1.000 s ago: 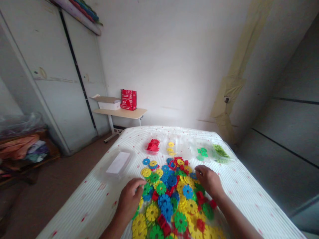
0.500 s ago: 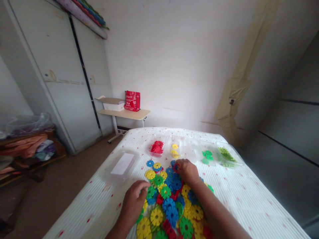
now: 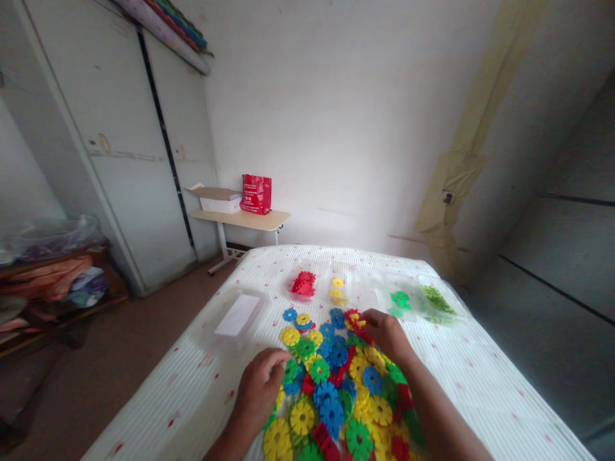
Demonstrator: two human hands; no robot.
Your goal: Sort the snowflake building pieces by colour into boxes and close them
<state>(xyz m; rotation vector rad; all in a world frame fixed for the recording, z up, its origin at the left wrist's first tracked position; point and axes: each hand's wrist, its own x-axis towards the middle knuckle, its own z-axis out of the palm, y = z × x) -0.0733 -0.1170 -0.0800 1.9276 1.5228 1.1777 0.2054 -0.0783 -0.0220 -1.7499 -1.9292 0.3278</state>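
Pile of toothed plastic discs (image 3: 331, 390), blue, yellow, green and red, on the striped tablecloth (image 3: 466, 378), spread between the person's arms. Left hand (image 3: 259, 381) at the pile's left edge beside green discs; fingers curled, thumb near the forefinger, grip cannot be told. Right hand (image 3: 390, 333) at the far right edge, fingers bent together by red and yellow pieces (image 3: 354, 320); whether they pinch one, cannot tell. Beyond: red pieces (image 3: 303, 283) in a clear tub.
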